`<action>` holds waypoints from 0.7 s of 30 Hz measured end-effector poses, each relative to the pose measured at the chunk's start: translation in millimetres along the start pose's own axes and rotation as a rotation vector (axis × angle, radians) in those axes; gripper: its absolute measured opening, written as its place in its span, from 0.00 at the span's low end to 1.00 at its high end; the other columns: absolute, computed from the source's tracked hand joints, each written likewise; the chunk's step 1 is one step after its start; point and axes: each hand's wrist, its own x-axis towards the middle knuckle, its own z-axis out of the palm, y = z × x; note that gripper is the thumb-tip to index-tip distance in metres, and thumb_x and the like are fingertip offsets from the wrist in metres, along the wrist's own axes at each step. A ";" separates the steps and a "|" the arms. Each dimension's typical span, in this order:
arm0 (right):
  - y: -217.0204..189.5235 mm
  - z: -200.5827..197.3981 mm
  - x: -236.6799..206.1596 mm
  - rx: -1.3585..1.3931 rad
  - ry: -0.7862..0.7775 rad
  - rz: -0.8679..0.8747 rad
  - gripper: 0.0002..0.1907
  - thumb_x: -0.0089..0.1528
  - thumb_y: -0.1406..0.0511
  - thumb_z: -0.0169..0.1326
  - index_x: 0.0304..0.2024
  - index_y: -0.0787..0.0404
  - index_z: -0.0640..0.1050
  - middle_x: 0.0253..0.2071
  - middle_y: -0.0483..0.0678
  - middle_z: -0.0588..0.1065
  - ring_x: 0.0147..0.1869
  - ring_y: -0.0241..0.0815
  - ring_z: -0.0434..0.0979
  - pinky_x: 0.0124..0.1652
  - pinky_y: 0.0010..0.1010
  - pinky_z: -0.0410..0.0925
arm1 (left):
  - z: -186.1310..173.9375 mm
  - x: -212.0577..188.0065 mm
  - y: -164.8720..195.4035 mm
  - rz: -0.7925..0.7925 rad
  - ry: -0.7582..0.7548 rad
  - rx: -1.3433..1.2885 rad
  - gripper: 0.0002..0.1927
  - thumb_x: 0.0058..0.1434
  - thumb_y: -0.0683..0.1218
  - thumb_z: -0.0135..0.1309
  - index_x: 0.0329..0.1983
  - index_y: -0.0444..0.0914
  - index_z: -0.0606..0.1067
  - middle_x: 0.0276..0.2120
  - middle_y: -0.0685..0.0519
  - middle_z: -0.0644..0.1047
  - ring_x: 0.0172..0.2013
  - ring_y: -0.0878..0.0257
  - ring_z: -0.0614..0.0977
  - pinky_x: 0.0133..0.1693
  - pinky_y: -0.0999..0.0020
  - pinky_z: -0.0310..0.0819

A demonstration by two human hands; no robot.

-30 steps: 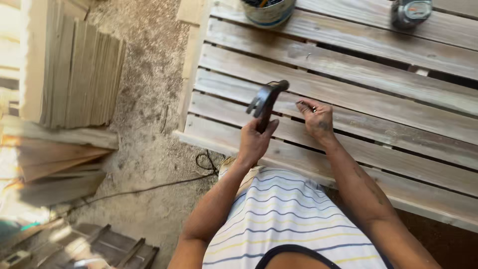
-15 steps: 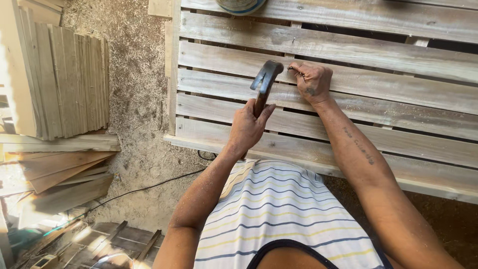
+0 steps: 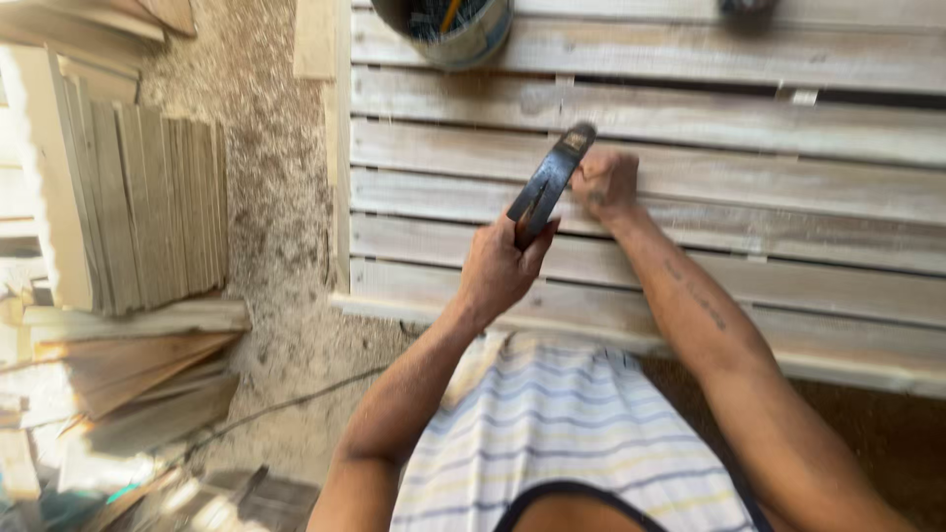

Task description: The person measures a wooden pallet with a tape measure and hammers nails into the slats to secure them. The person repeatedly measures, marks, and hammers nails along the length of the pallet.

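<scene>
Hammering on slatted pallet.
Left hand clenched on hammer; right hand pinched at slat, nail unseen. Slats mostly laid; progress unclear.

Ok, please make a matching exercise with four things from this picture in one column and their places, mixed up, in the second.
Things:
1. dark metal hammer
2. round grey bucket
3. stack of pale wooden boards
4. right hand

Places:
A. standing on edge on the ground, left of the slats
B. gripped in the left hand
C. resting on a slat beside the hammer head
D. top edge, on the slats

Pairs: 1-B, 2-D, 3-A, 4-C
</scene>
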 end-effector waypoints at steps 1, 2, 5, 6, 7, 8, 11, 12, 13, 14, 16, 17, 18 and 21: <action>1.5 0.9 -1.2 -0.014 -0.115 0.069 0.20 0.64 0.64 0.54 0.15 0.58 0.73 0.13 0.52 0.69 0.16 0.47 0.68 0.21 0.39 0.62 | 2.1 -0.3 -2.8 -0.069 -0.018 0.011 0.17 0.67 0.54 0.55 0.38 0.34 0.74 0.21 0.40 0.78 0.23 0.42 0.80 0.29 0.52 0.73; 0.4 -1.7 -5.2 -0.035 -0.205 0.108 0.18 0.65 0.63 0.53 0.19 0.56 0.75 0.15 0.53 0.70 0.17 0.49 0.69 0.21 0.40 0.63 | 3.1 1.2 -5.7 -0.110 -0.012 0.023 0.19 0.68 0.56 0.55 0.37 0.34 0.74 0.22 0.39 0.78 0.23 0.41 0.79 0.30 0.51 0.73; -7.0 -4.5 0.1 -0.148 -0.108 -0.024 0.10 0.68 0.62 0.48 0.37 0.52 0.81 0.34 0.54 0.78 0.37 0.58 0.78 0.36 0.49 0.70 | 0.1 5.7 -8.0 -0.197 -0.023 0.056 0.17 0.62 0.54 0.57 0.44 0.36 0.77 0.29 0.38 0.81 0.34 0.40 0.84 0.35 0.47 0.76; -13.3 -10.2 -1.0 -0.032 -0.024 -0.075 0.18 0.59 0.65 0.47 0.47 0.51 0.84 0.35 0.55 0.79 0.36 0.58 0.79 0.36 0.48 0.71 | -3.4 8.2 -6.0 -0.213 -0.024 0.157 0.17 0.63 0.54 0.58 0.44 0.36 0.78 0.31 0.36 0.80 0.35 0.38 0.83 0.37 0.46 0.75; -23.2 -12.9 2.1 0.015 0.047 -0.051 0.14 0.64 0.60 0.50 0.48 0.50 0.83 0.42 0.55 0.81 0.42 0.57 0.81 0.40 0.45 0.73 | -7.0 5.5 -1.8 -0.120 0.051 0.046 0.15 0.60 0.52 0.60 0.43 0.38 0.79 0.28 0.37 0.80 0.32 0.42 0.83 0.35 0.50 0.75; -35.7 -16.3 1.4 -0.007 -0.086 0.284 0.17 0.66 0.52 0.51 0.51 0.47 0.84 0.38 0.55 0.82 0.40 0.54 0.83 0.42 0.41 0.74 | -11.5 3.3 3.6 -0.073 0.079 -0.013 0.13 0.60 0.50 0.62 0.39 0.35 0.78 0.24 0.39 0.78 0.25 0.49 0.80 0.33 0.56 0.74; -77.4 -27.1 -17.5 0.836 -0.218 0.604 0.41 0.64 0.33 0.40 0.40 0.62 0.80 0.22 0.40 0.65 0.23 0.33 0.62 0.23 0.28 0.60 | -24.0 -16.6 27.7 -0.047 0.115 -0.223 0.10 0.60 0.46 0.62 0.40 0.36 0.78 0.22 0.49 0.77 0.25 0.66 0.73 0.30 0.65 0.71; -90.5 -27.7 -22.8 1.009 -0.334 0.849 0.46 0.59 0.30 0.34 0.41 0.60 0.81 0.17 0.40 0.60 0.17 0.33 0.56 0.18 0.27 0.53 | -26.5 -23.0 36.5 -0.069 0.115 -0.287 0.10 0.59 0.45 0.62 0.42 0.38 0.80 0.22 0.53 0.78 0.25 0.70 0.73 0.30 0.68 0.71; -99.4 -30.2 -29.1 1.125 -0.406 0.823 0.46 0.56 0.29 0.31 0.42 0.58 0.81 0.17 0.38 0.59 0.17 0.31 0.52 0.18 0.26 0.48 | -28.4 -27.2 43.2 -0.095 0.104 -0.350 0.11 0.58 0.45 0.61 0.44 0.41 0.82 0.22 0.57 0.78 0.25 0.74 0.73 0.30 0.70 0.70; -106.9 -32.5 -35.8 1.241 -0.478 0.805 0.48 0.53 0.28 0.28 0.44 0.55 0.80 0.18 0.36 0.59 0.17 0.29 0.48 0.19 0.26 0.44 | -29.7 -30.4 48.9 -0.114 0.078 -0.396 0.08 0.60 0.45 0.60 0.41 0.39 0.81 0.22 0.58 0.78 0.26 0.75 0.73 0.30 0.71 0.70; -114.9 -33.5 -42.5 1.230 -0.510 0.785 0.49 0.57 0.27 0.26 0.39 0.59 0.77 0.18 0.37 0.57 0.18 0.30 0.47 0.19 0.27 0.42 | -27.8 -34.9 53.8 -0.170 0.019 -0.495 0.09 0.63 0.46 0.59 0.34 0.35 0.80 0.22 0.61 0.77 0.26 0.76 0.74 0.30 0.73 0.71; -116.1 -33.3 -44.7 1.226 -0.523 0.775 0.50 0.58 0.27 0.25 0.37 0.62 0.76 0.19 0.37 0.56 0.18 0.30 0.47 0.19 0.28 0.42 | -25.7 -36.1 53.4 -0.215 0.017 -0.487 0.09 0.64 0.46 0.58 0.32 0.35 0.79 0.21 0.60 0.76 0.25 0.75 0.73 0.29 0.71 0.69; -116.1 -34.2 -47.0 1.215 -0.535 0.751 0.49 0.58 0.28 0.25 0.37 0.61 0.76 0.19 0.37 0.56 0.18 0.30 0.47 0.19 0.27 0.42 | -23.7 -36.2 51.8 -0.259 0.011 -0.475 0.10 0.64 0.46 0.57 0.30 0.34 0.78 0.20 0.60 0.75 0.24 0.73 0.72 0.27 0.70 0.68; -112.3 -37.4 -52.5 1.133 -0.542 0.694 0.44 0.60 0.31 0.31 0.37 0.61 0.78 0.19 0.36 0.57 0.19 0.29 0.49 0.20 0.26 0.46 | -17.8 -37.7 42.5 -0.278 0.068 -0.409 0.13 0.65 0.46 0.58 0.28 0.32 0.76 0.18 0.58 0.71 0.22 0.72 0.68 0.25 0.67 0.64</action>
